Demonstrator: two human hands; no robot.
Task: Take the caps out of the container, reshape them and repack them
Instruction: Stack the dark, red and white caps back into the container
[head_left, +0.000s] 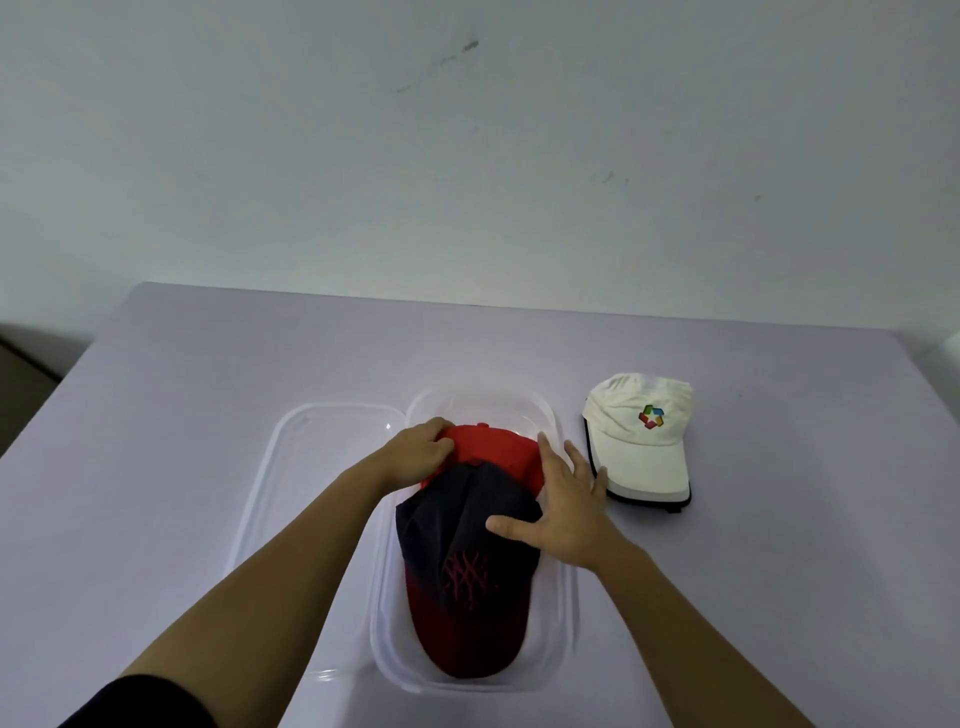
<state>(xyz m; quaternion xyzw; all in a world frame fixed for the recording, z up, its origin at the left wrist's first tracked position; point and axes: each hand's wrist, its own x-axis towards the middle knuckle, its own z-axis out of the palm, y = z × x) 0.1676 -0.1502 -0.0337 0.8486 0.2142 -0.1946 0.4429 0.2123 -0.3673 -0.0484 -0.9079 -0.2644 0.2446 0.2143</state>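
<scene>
A clear plastic container (563, 613) sits mid-table with two caps inside. A dark navy cap (467, 566) with a red brim and red stitched logo lies on top, over a red cap (498, 447) toward the far end. My left hand (421, 449) grips the red cap's far left edge. My right hand (561, 504) rests flat with fingers spread on the right side of the caps, thumb on the navy crown. A white cap (641, 441) with a multicoloured logo lies on the table to the right of the container.
The container's clear lid (291, 467) lies flat on the table, touching the container's left side. The pale lilac table (208, 364) ends at a plain wall behind. A floor gap shows past the table's left edge.
</scene>
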